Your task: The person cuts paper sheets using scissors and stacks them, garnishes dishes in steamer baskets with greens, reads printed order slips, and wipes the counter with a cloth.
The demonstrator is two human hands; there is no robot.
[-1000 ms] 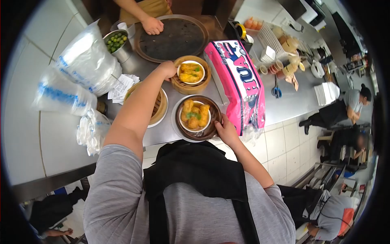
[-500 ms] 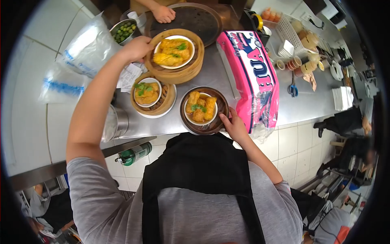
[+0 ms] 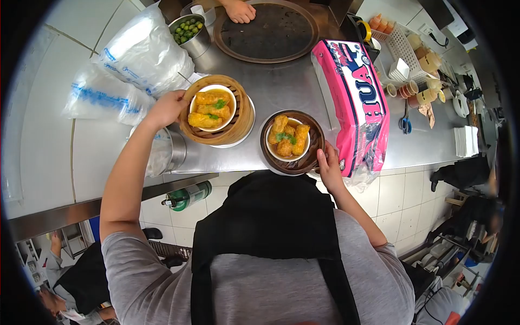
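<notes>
My left hand (image 3: 167,110) grips the rim of a bamboo steamer (image 3: 246,116). Inside the steamer is a white bowl (image 3: 232,119) of yellow rolls (image 3: 208,111) in sauce with a green herb leaf. The steamer covers the spot above a white plate (image 3: 238,142), whose edge shows below it; another steamer is hidden underneath, and I cannot tell whether the two fully touch. My right hand (image 3: 330,167) holds the right edge of a dark brown round steamer (image 3: 314,157) near the counter's front edge. That one carries a white bowl (image 3: 307,147) of similar rolls (image 3: 280,127).
A pink-and-white plastic package (image 3: 355,103) lies right of the dark steamer. Plastic bags (image 3: 138,51) and a metal container of small green citrus (image 3: 189,32) stand left. Across the counter, another person's hand (image 3: 239,11) rests by a round dark tray (image 3: 265,32). Blue scissors (image 3: 405,124) lie farther right.
My left hand has brought its bamboo steamer toward me and over the second steamer, which is now hidden. My right hand still holds the dark steamer. The view has shifted slightly.
</notes>
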